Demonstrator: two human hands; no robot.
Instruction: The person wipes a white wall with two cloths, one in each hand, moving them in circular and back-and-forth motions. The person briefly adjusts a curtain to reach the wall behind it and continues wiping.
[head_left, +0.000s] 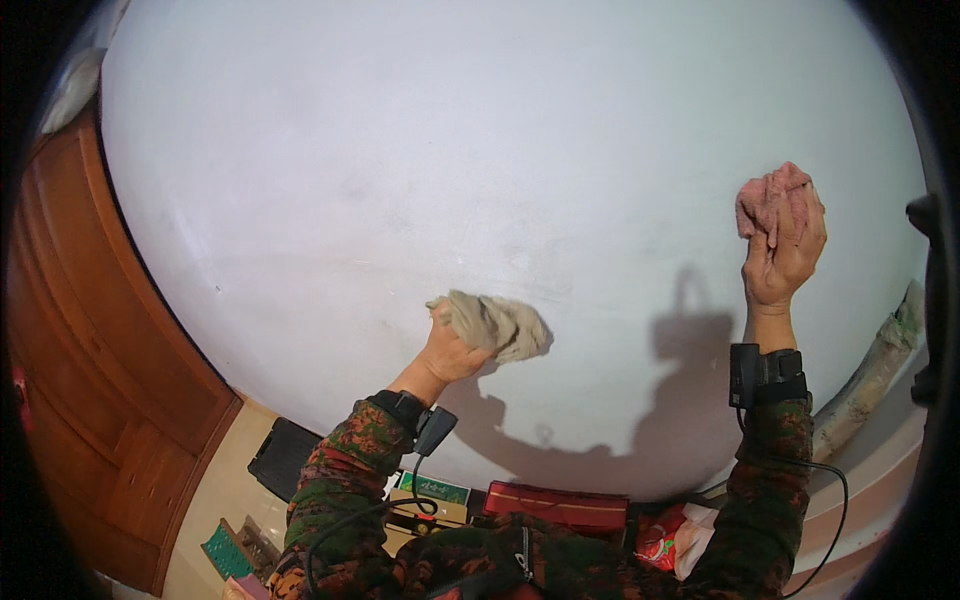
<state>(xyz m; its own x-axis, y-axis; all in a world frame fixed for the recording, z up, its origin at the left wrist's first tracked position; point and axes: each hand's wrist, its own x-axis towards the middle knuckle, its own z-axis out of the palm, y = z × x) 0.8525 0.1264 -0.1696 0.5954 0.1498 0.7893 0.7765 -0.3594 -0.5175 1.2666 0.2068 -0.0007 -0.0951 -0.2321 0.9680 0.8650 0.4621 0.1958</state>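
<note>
Before me stands a white wall (480, 165) with faint grey smudges and scuffs. My left hand (452, 349) grips a crumpled beige cloth (501, 324) low on the wall, near its middle; the cloth is slightly blurred. Higher up and to the right, my right hand (787, 251) presses a folded pink terry cloth (772, 202) on the wall, fingers spread over it. Both forearms are in camouflage sleeves, each with a black device and cable at the wrist. My shadow falls on the wall between the arms.
A brown wooden door (112, 360) is at the left. At the wall's foot are a black case (283, 457), a red box (555, 506), a cardboard box (446, 514) and a red plastic bag (660, 540). A long wrapped roll (855, 405) leans at the right.
</note>
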